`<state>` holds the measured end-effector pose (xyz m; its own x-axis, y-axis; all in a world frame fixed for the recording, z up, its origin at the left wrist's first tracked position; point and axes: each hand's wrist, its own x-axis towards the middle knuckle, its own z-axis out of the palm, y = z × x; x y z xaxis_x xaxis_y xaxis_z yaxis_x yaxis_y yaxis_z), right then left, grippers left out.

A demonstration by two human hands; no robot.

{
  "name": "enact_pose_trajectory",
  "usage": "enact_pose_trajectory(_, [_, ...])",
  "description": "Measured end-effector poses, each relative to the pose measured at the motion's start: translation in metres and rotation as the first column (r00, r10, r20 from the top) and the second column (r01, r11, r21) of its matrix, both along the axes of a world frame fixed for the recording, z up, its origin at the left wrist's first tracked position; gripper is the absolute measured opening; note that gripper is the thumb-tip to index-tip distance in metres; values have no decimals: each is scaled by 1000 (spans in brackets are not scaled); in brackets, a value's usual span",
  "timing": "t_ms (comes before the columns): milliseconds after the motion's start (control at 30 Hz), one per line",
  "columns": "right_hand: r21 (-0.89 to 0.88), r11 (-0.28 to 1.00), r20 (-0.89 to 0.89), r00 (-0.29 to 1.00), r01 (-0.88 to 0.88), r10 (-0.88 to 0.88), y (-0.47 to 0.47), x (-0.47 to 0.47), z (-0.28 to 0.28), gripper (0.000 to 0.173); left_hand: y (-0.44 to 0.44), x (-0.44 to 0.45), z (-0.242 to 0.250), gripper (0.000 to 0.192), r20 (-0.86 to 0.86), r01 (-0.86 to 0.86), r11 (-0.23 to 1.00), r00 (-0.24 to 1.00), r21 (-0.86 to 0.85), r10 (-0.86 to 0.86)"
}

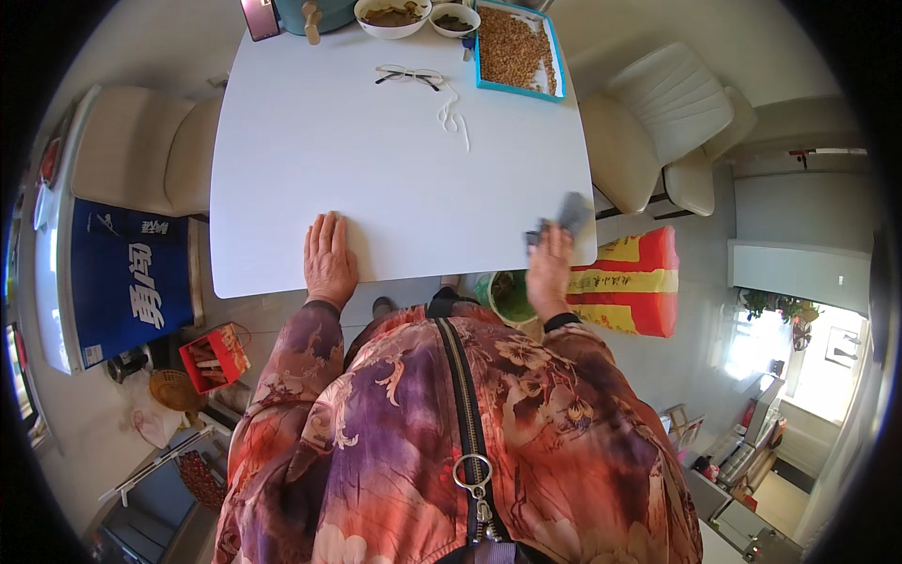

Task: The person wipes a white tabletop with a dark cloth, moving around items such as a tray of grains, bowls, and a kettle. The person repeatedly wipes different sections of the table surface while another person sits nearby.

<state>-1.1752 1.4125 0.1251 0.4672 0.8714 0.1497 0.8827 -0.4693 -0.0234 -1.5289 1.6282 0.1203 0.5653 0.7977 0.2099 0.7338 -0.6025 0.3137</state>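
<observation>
My left hand [330, 261] rests palm down at the front edge of the white table [394, 190], fingers stretched forward, with nothing in it. At the table's right front corner, my right hand [550, 271] presses on a dark grey cloth [574, 211]. The cloth is bunched and slightly blurred, and it pokes out beyond the fingertips on both sides. Farther back lie wire-rimmed eyeglasses [410, 73] with folded temples. A thin white cord [451, 116] trails from beside them toward me.
Along the back stand a shallow blue-rimmed box [483, 86] of brown kernels, a white bowl [394, 31], a smaller bowl [455, 32] and a teal pot [335, 14]. Chairs [624, 148] flank the table. Below my right hand are a green bucket [486, 289] and a red-and-yellow bag [627, 282].
</observation>
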Motion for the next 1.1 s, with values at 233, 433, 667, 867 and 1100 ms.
enact_pose_trajectory(233, [125,911,-191,891,-394,412,59,-85,14,46,0,0,-2,52,-30,-26,1000,999,3,26])
enact_pose_trajectory(433, [-20,965,-43,965,-260,259,46,-13,13,43,0,-5,-2,52,-17,-16,1000,1000,26,16])
enact_pose_trajectory(667, [90,996,-60,998,7,-1,58,99,0,46,0,2,0,55,-23,-24,1000,999,9,24])
enact_pose_trajectory(867, [68,990,-111,985,-125,132,103,80,5,45,-2,2,5,56,1,-27,1000,1000,2,27])
enact_pose_trajectory(1100, [122,973,-53,978,-195,203,179,100,6,42,-4,-1,11,57,-33,-35,999,999,-29,34])
